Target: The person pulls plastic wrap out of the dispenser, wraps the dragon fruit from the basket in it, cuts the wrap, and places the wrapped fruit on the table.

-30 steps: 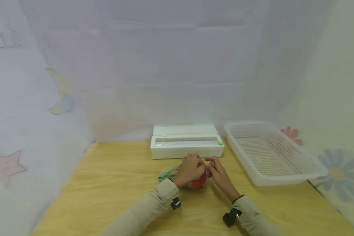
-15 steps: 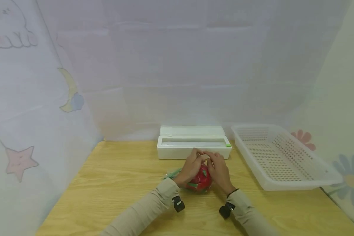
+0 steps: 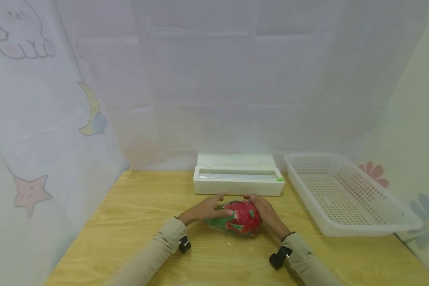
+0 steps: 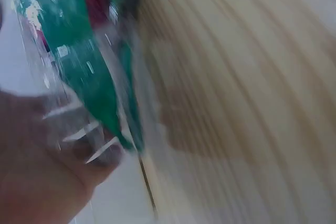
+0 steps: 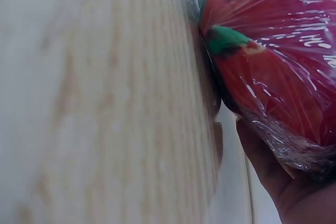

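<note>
A red dragon fruit [image 3: 246, 216] with green scales lies on the wooden table, wrapped in clear cling film. My left hand [image 3: 205, 208] is at its green, pointed end, thumb and fingers spread across the fruit. Loose film over the green tips [image 4: 94, 82] lies against the left fingers in the left wrist view. My right hand [image 3: 268, 214] cups the round red end, fingertips curled over its top. The right wrist view shows wrinkled film [image 5: 286, 148] gathered against the right hand. Behind the fruit stands a white cling film dispenser [image 3: 236, 187], lid raised, with a green slider at its right.
A white perforated plastic basket [image 3: 357, 228] stands at the right side of the wooden table [image 3: 146, 198]. Pale cloth wall panels with printed drawings enclose the back and both sides. The dispenser sits near the back edge.
My hands have parted from the top of the fruit. The left has moved left to the green end, the right onto the round end; more of the fruit shows. The head view has shifted slightly.
</note>
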